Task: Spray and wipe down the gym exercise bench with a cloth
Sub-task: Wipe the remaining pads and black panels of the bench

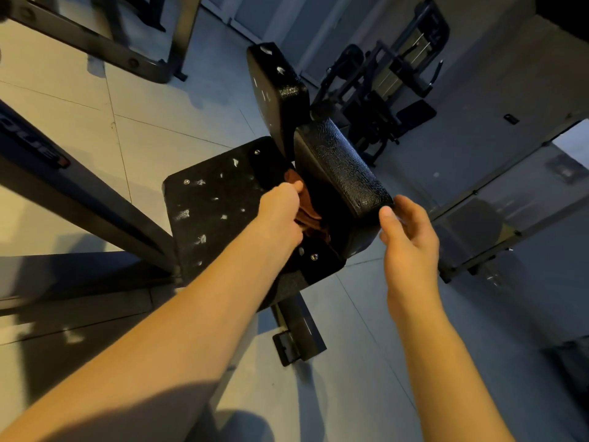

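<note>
A black gym bench fills the middle of the view: a flat seat panel (216, 212) flecked with white worn spots, a padded cushion (341, 173) raised to its right, and an upright back pad (274, 87) behind. My left hand (280, 215) grips a reddish-brown cloth (307, 215) in the dark gap between the seat panel and the cushion. Only part of the cloth shows past my fingers. My right hand (408, 237) hovers at the cushion's near right corner with fingers loosely curled and the thumb close to the pad edge, holding nothing. No spray bottle is in view.
The bench's metal foot (296, 339) sticks out on the tiled floor below the seat. A dark machine beam (79, 199) runs diagonally at left. More frame tubes (95, 43) stand at top left, a weight machine (398, 78) at top right, and a rack (497, 218) at right.
</note>
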